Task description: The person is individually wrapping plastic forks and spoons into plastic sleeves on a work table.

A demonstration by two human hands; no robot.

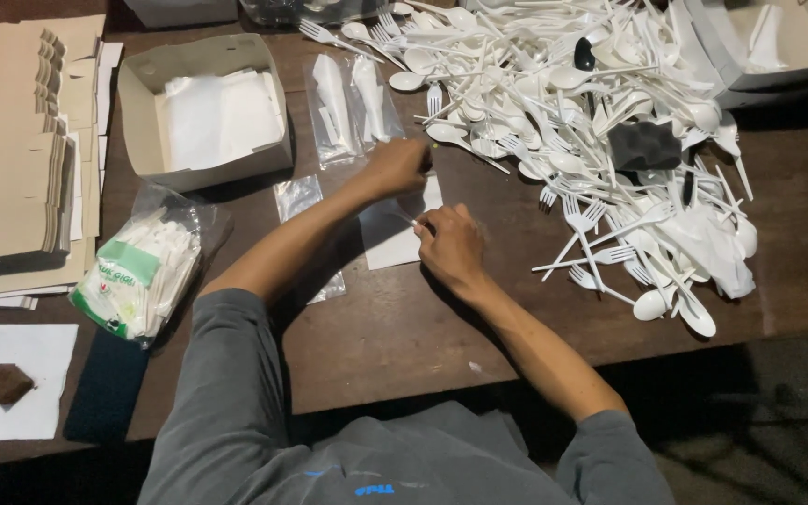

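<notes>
Cutlery heap (pixel 591 122) right, box (pixel 203 108) left, packets (pixel 357 98) between

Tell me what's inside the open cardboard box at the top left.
The box holds a stack of white napkins that nearly fills it. Anything beneath the top sheets is covered and cannot be seen.

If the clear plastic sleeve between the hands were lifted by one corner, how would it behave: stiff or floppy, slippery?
The clear plastic sleeve looks like thin film lying flat on the table, so it would probably droop. Its glossy surface suggests that it may slide easily. It likely weighs very little, which may be why both the left hand and right hand rest at it.
</notes>
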